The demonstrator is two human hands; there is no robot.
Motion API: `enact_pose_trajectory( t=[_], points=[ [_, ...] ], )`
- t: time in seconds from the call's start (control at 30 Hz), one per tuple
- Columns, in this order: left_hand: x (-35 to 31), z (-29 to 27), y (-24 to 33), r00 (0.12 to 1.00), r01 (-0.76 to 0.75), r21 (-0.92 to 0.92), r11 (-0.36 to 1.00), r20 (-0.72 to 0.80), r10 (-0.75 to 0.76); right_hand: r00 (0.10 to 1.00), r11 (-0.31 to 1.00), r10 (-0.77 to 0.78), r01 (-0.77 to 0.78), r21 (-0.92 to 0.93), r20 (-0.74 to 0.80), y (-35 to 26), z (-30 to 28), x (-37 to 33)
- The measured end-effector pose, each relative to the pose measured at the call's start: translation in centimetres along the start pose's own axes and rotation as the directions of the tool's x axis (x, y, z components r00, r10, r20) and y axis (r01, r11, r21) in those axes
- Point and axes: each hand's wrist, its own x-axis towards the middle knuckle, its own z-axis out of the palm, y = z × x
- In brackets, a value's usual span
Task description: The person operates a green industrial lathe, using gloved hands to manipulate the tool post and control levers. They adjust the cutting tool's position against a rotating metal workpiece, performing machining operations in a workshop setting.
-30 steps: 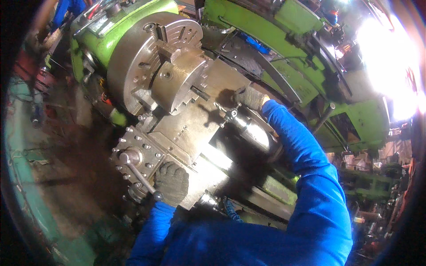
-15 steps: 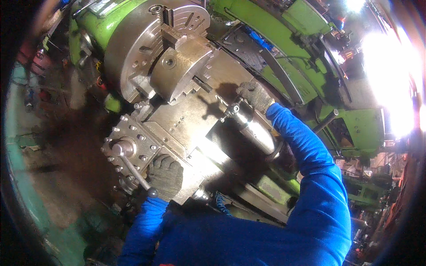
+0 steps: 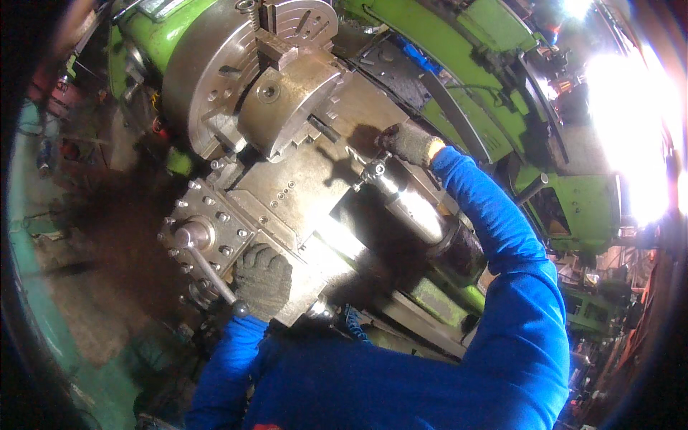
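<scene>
Green lathe (image 3: 158, 36), a silver drill (image 3: 354, 155) seated in its holder (image 3: 378, 172), short of the chuck (image 3: 290, 107).

At the middle of the frame the drill points toward the round chuck at upper left, a small gap between them. The gloved right hand (image 3: 407, 143) is just above the holder, fingers curled in; from here I can't tell whether they pinch anything. At lower left, the left hand (image 3: 264, 279) lies back up, fingers together, beside the bolted block (image 3: 212, 206) and its long handle (image 3: 208, 271), the knob (image 3: 240, 308) near the wrist; any grip underneath is hidden from me. I'd judge the fitting-up mostly done, the drill being already in place; what seems left is the gap, not yet closed.
</scene>
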Motion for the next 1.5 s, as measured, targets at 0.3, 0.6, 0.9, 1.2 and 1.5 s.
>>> enact_pose_trajectory(
  t=[0.3,0.6,0.9,1.2,1.5],
  points=[
    [-0.1,0.7,-0.4,0.999,0.005,-0.034,0.999,-0.034,-0.006,0.945,0.704,0.327,-0.231,0.672,-0.018,2.0,1.0,-4.0],
    [0.5,-0.1,-0.1,1.0,0.022,-0.019,1.0,0.0,-0.022,0.916,0.914,0.4,-0.397,0.079,-0.026,1.7,1.4,-6.6],
    [0.3,0.4,-0.3,1.0,-0.006,-0.015,1.0,0.017,0.007,0.898,0.848,0.44,-0.41,0.337,-0.015,2.7,2.3,-6.5],
    [-0.1,1.3,-0.6,0.997,0.022,-0.012,1.0,0.073,-0.021,0.879,0.524,0.401,0.01,0.852,-0.257,7.2,8.4,-3.9],
    [0.4,0.0,-0.1,1.0,0.027,-0.038,0.999,0.013,-0.026,0.967,-0.06,0.199,-0.147,0.987,0.156,7.6,7.5,2.0]
  ],
)
